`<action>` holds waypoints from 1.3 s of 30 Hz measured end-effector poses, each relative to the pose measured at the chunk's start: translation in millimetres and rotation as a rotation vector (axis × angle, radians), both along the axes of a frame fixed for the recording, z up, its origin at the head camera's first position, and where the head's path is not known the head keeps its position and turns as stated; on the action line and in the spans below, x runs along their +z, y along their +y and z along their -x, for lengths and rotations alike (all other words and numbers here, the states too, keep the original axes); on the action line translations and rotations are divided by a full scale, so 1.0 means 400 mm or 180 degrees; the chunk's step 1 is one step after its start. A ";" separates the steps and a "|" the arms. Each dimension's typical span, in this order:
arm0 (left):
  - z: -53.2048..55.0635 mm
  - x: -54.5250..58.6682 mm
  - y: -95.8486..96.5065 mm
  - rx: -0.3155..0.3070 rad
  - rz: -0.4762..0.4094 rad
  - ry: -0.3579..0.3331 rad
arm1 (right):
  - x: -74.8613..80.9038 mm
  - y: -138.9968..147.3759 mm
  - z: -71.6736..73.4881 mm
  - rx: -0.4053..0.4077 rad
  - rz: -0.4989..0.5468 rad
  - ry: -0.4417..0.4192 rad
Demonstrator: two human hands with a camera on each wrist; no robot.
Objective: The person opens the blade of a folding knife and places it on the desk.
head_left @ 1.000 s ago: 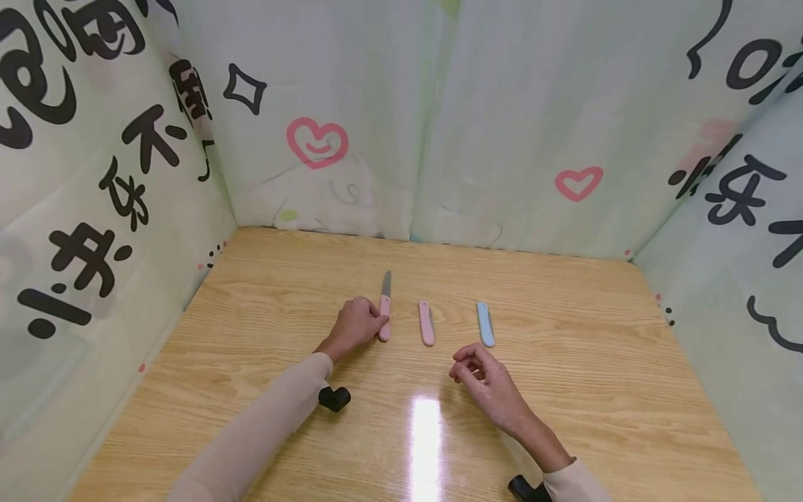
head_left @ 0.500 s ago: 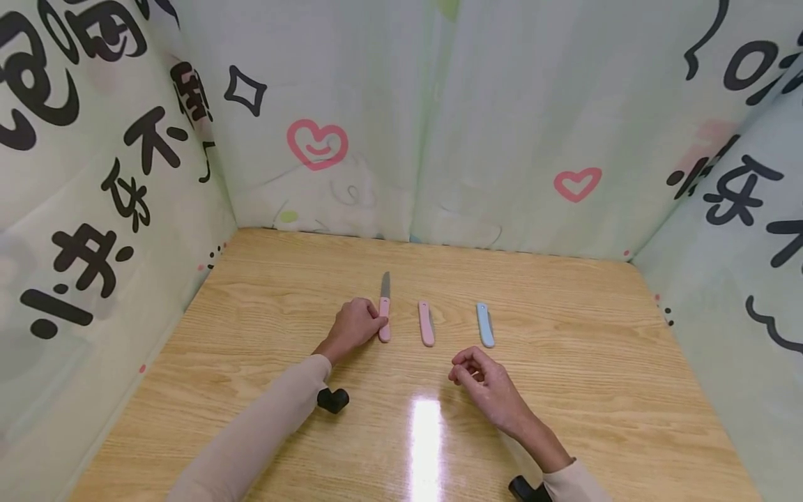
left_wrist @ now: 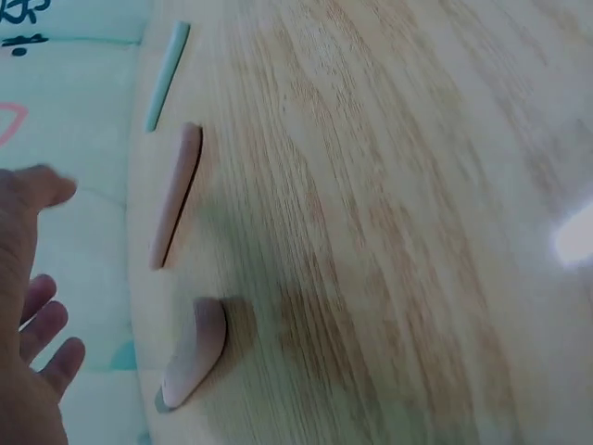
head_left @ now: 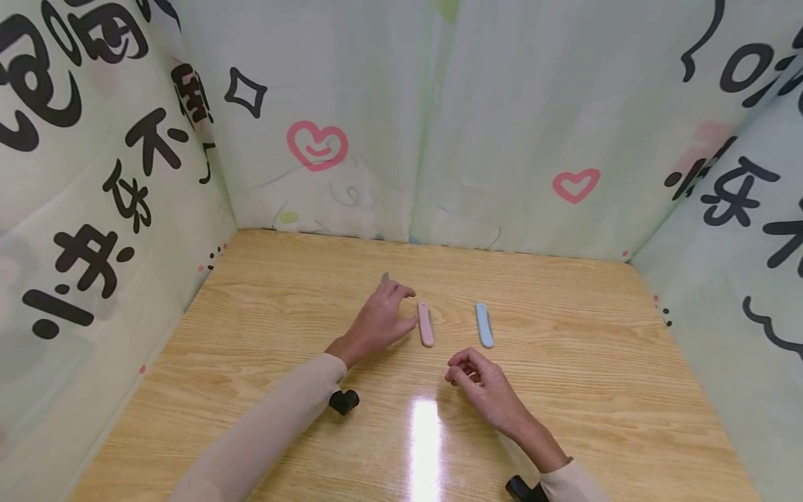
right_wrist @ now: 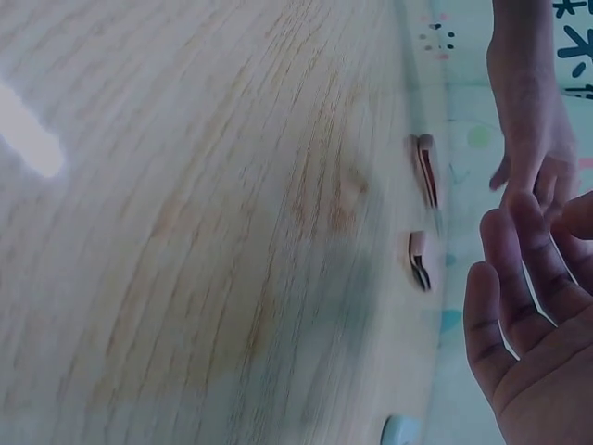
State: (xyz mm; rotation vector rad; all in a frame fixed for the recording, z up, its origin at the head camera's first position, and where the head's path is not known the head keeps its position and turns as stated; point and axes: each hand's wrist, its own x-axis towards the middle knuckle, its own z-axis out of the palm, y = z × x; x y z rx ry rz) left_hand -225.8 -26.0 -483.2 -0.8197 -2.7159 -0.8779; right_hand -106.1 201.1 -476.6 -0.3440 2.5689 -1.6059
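Observation:
My left hand (head_left: 379, 317) hovers with parted fingers over an unfolded pink folding knife, covering its handle. Only the knife's grey blade tip (head_left: 385, 277) shows in the head view; in the left wrist view its pink handle (left_wrist: 199, 348) lies on the wood. Just right of my left fingertips is a folded pink folding knife (head_left: 425, 324). A folded light blue folding knife (head_left: 484, 325) lies farther right. Nearer the front, my right hand (head_left: 486, 390) holds nothing, its fingers loosely bent, below the blue knife.
The wooden table (head_left: 564, 335) is bounded by a pale printed curtain (head_left: 502, 139) at the back and both sides. A bright light reflection (head_left: 424, 446) falls on the front middle. Each wrist bears a black device (head_left: 343, 401).
My left hand has let go of the unfolded pink knife, spread its fingers and moved right towards the folded pink knife. My right hand has stayed nearly still.

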 end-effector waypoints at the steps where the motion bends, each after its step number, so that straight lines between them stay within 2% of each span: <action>1: 0.002 -0.002 0.006 -0.0119 0.0065 -0.0049 | -0.001 0.000 0.000 0.0007 -0.0007 -0.0007; 4: 0.009 -0.010 0.024 -0.0381 0.0410 -0.0234 | -0.003 -0.001 -0.001 0.0029 -0.0039 -0.0009; 6: 0.012 -0.015 0.033 -0.0471 0.0679 -0.0448 | -0.002 -0.004 0.001 0.0050 -0.0042 -0.0002; 9: 0.011 -0.023 0.042 -0.0528 0.0954 -0.0734 | 0.002 -0.012 0.004 0.0063 -0.0025 0.0030; 13: 0.012 -0.035 0.050 -0.0519 0.1068 -0.0841 | 0.008 -0.026 0.009 0.0073 0.0009 0.0044; 22: 0.022 -0.026 0.073 -0.0555 0.0997 -0.0818 | 0.002 -0.036 0.010 0.0143 -0.0093 0.0063; 28: 0.022 0.001 0.075 -0.0553 0.0772 -0.1068 | 0.015 -0.022 0.012 -0.0026 -0.0062 0.0148; 33: 0.012 0.020 0.077 -0.0717 0.0575 -0.1236 | 0.012 -0.002 0.021 -0.0179 -0.0063 0.0519; 39: -0.006 0.036 0.069 -0.0843 0.0367 -0.1522 | -0.005 0.002 0.027 0.0046 -0.0312 0.1006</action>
